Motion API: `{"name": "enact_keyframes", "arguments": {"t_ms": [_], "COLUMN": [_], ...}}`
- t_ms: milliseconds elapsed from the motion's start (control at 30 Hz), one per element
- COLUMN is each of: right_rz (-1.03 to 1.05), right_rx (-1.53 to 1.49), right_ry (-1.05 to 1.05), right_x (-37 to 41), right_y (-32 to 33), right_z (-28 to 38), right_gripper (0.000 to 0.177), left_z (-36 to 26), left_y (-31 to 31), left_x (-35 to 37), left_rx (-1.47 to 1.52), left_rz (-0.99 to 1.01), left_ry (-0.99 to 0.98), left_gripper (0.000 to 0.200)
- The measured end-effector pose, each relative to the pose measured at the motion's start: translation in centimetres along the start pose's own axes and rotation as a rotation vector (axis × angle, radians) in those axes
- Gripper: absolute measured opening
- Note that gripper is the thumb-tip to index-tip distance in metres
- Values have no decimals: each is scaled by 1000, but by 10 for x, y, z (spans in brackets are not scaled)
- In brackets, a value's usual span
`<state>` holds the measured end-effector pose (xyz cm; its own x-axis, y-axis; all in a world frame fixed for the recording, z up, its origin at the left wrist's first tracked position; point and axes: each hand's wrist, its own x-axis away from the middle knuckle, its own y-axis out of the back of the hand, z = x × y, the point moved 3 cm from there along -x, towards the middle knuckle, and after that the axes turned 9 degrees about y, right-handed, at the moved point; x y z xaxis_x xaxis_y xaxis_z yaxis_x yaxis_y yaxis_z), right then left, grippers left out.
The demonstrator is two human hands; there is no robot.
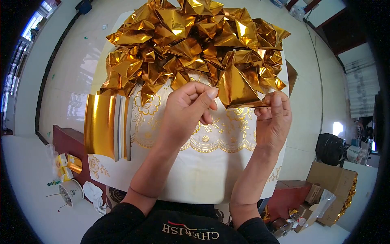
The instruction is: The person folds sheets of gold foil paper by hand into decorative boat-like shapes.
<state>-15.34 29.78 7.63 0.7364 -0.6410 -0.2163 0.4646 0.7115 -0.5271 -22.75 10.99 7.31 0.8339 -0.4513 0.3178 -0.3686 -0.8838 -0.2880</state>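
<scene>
A folded gold foil piece (237, 89) with pointed corners is held up over the front of the table. My right hand (276, 112) pinches its lower right corner between thumb and fingers. At its left edge, my left hand (195, 101) has thumb and index finger pressed together near a corner; whether the foil is between them is hard to make out. Behind, a large heap of similar folded gold foil pieces (178, 44) covers the back of the table. A stack of flat gold foil sheets (99, 126) lies left of my left forearm.
A white tablecloth (195, 175) with gold flower patterns covers the table. At the lower left are a white tub (71, 193) and a white cloth (94, 195). Cardboard boxes (331, 183) stand at the lower right, below a black bag (331, 148).
</scene>
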Motion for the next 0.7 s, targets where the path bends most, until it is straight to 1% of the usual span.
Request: {"name": "enact_keyframes", "arguments": {"t_ms": [367,467,567,633,667,700], "right_rz": [3,-65,-46,-16,-1,16], "right_rx": [37,285,614,704,748,753], "right_ry": [-46,-6,240,358,417,435], "right_x": [-2,-3,-3,1,3,5], "right_y": [2,4,2,-4,-7,-10], "right_z": [-6,-8,-2,4,8,10], "right_gripper": [16,16,15,13,12,12], "left_z": [0,-3,-4,0,0,-2], "left_y": [-1,-2,-7,-10,-13,-16], "left_x": [2,4,9,11,13,15], "left_rx": [21,-23,-130,-221,-256,-291], "left_rz": [-3,-25,-80,-99,-90,-81], "left_ry": [31,-11,-102,-192,-202,-210], "left_gripper": [13,11,7,5,5,4]}}
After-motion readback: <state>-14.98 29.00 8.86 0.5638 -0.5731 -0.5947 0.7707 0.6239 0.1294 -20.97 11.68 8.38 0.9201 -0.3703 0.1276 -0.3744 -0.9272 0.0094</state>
